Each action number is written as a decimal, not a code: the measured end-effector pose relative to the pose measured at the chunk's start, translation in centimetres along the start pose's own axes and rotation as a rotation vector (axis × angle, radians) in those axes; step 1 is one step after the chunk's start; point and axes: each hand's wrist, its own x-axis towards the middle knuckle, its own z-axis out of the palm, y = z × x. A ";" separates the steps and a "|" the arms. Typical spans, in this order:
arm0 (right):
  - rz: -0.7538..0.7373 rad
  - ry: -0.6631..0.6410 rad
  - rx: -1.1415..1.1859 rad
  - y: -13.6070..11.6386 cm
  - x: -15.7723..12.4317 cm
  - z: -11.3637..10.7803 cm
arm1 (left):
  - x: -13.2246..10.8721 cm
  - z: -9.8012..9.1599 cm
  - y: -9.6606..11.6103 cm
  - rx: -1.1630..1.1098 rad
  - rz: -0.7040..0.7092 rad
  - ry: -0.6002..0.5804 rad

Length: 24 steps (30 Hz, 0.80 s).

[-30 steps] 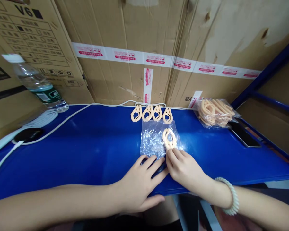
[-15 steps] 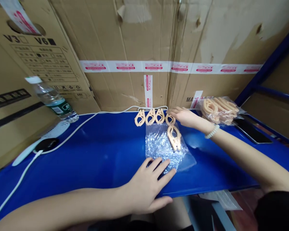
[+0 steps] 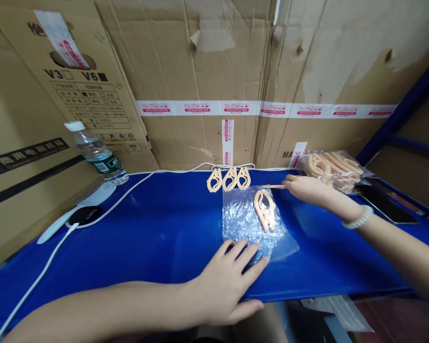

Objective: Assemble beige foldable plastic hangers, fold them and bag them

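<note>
My left hand (image 3: 232, 281) lies with fingers spread on the near edge of a clear plastic bag (image 3: 236, 214). One peach folding hanger (image 3: 260, 212) rests on that bag, folded up. Above the bag's far right corner, my right hand (image 3: 303, 188) pinches another folding hanger (image 3: 276, 186), seen edge-on as a thin strip. Three more folded hangers stand in a row behind the bag: a left one (image 3: 210, 181), a middle one (image 3: 226, 181) and a right one (image 3: 240, 179).
A filled clear bag of hangers (image 3: 334, 166) sits at the back right, beside a dark phone (image 3: 388, 205). On the left are a water bottle (image 3: 102, 157), a pale hairbrush (image 3: 96, 194) and a black device (image 3: 84, 216) with a white cable (image 3: 50, 267). Cardboard boxes (image 3: 186, 138) wall the blue table (image 3: 157, 243).
My right hand has taken the rightmost hanger from the back row and moved it right and nearer. The left hand stays on the bag. The view has shifted a little.
</note>
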 end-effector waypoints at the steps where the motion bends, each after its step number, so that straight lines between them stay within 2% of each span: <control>1: 0.033 0.052 -0.003 0.0 -1.3 -0.7 | 0.0 0.1 0.1 0.009 0.001 0.007; 4: 0.055 0.288 0.029 -0.8 -5.7 -3.8 | -0.2 0.4 0.2 0.053 0.005 0.037; 7: -0.019 0.524 0.166 -4.0 -9.9 -7.7 | -0.3 0.6 0.4 0.096 0.006 0.062; 8: -0.058 0.570 0.228 -5.5 -11.1 -8.9 | -0.4 0.7 0.5 0.107 0.006 0.067; 10: -0.145 0.579 0.312 -8.9 -12.8 -10.7 | -0.5 0.7 0.6 0.138 0.016 0.086; 12: -0.256 0.580 0.297 -12.1 -13.4 -11.5 | -0.5 0.6 0.8 0.172 0.043 0.113; 14: -0.349 0.567 0.243 -14.7 -13.1 -11.2 | -0.5 0.7 0.9 0.199 0.068 0.144; 17: -0.397 0.549 0.156 -16.9 -11.6 -9.3 | -0.4 0.9 1.1 0.210 0.078 0.172; 21: -0.428 0.587 0.069 -17.8 -8.7 -6.5 | -0.4 1.2 1.2 0.217 0.086 0.188; 24: -0.434 0.600 0.023 -18.1 -6.5 -5.2 | -0.5 1.3 1.3 0.212 0.081 0.171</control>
